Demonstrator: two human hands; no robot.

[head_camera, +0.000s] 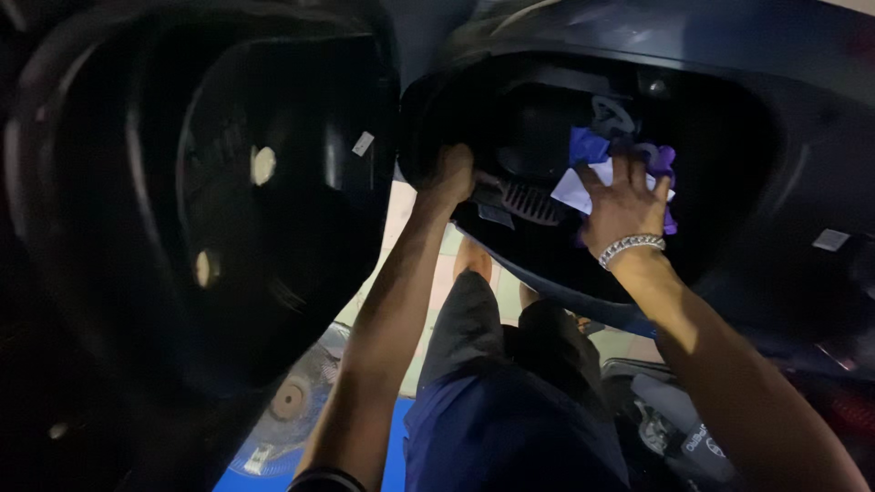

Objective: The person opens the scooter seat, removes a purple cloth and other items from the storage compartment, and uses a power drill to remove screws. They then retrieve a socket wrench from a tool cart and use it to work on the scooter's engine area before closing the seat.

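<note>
A person reaches with both bare hands into the open storage compartment (729,137) of a dark scooter, seen from a camera worn on the head. The left hand (453,173) is curled shut over the near left rim of the compartment, beside a black ribbed part (530,202) that lies along that edge — whether the fingers also grip that part cannot be told in the dim light. The right hand (622,202), a silver chain bracelet (631,247) on its wrist, lies with fingers spread flat on a bundle of white paper (572,189) and purple cloth (663,164) at the middle of the compartment; it presses on the bundle rather than closing round it. A blue scrap (585,144) shows just beyond the paper, and a loop of pale cord (612,114) lies farther in, toward the far wall.

To the left, the raised seat (228,200) stands open, its black underside facing the camera, with two pale round spots and a small white sticker (363,143) on it. Below the arms are the person's dark shorts (497,401), one bare foot (474,260) on a pale floor — and, lower left, a round fan (292,401) on a blue base.
</note>
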